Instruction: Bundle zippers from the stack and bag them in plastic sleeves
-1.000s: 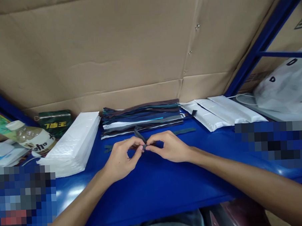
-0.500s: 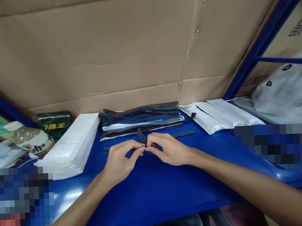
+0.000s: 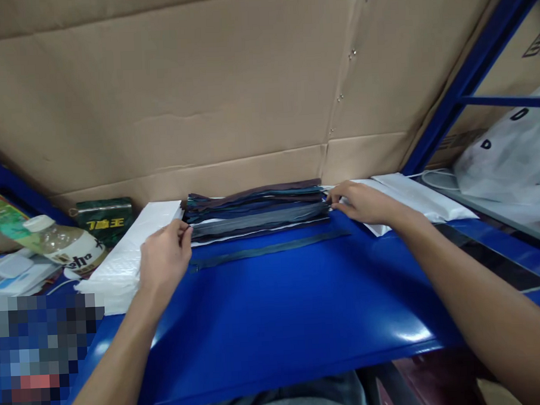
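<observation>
Dark strips that look like zippers (image 3: 256, 200) lie in a bundle at the back of the blue table (image 3: 275, 321). A grey strip (image 3: 262, 220) stretches along the bundle's front between both hands. My left hand (image 3: 167, 249) pinches its left end, and my right hand (image 3: 353, 202) closes on its right end beside white packets (image 3: 413, 199). Nearer to me a single dark green strip (image 3: 272, 249) lies by itself, touched by neither hand.
A stack of white padded packets (image 3: 121, 271) is left of the bundle. Beside it are a capped bottle (image 3: 70, 244) and a dark green pouch (image 3: 105, 218). Cardboard (image 3: 180, 99) stands behind. A dark flat item (image 3: 496, 255) and plastic bag (image 3: 509, 156) are at the right.
My hands have moved apart from the middle to the two ends of the bundle. The grey strip now lies stretched out between them, and the single green strip is uncovered.
</observation>
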`<action>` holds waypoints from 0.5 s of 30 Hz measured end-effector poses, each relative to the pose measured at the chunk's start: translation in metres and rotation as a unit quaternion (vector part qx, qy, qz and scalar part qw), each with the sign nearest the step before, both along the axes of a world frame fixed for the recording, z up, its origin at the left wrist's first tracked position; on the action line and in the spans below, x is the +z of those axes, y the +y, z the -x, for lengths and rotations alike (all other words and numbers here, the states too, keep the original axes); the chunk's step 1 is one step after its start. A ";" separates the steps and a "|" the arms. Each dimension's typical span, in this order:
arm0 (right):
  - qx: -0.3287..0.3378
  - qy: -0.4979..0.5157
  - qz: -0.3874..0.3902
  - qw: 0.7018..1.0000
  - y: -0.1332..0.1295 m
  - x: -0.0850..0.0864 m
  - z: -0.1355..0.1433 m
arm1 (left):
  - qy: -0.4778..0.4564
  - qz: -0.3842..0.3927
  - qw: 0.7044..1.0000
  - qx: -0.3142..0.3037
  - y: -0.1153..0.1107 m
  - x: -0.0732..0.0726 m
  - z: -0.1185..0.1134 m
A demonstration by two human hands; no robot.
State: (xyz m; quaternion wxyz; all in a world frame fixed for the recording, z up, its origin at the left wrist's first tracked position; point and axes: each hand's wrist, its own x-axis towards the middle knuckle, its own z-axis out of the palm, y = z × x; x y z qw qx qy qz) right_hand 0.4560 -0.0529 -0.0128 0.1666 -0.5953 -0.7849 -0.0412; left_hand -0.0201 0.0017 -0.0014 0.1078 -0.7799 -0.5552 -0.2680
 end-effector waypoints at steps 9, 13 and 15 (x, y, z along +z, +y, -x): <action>0.022 0.130 0.073 0.989 -0.014 0.008 0.038 | 0.025 -0.066 0.996 -0.050 -0.014 -0.003 -0.014; 0.093 0.253 0.101 0.958 -0.023 0.001 0.088 | -0.023 0.042 0.981 -0.188 -0.031 -0.014 -0.038; 0.106 0.308 0.108 0.939 -0.029 -0.004 0.113 | -0.021 0.115 0.966 -0.232 -0.040 -0.019 -0.049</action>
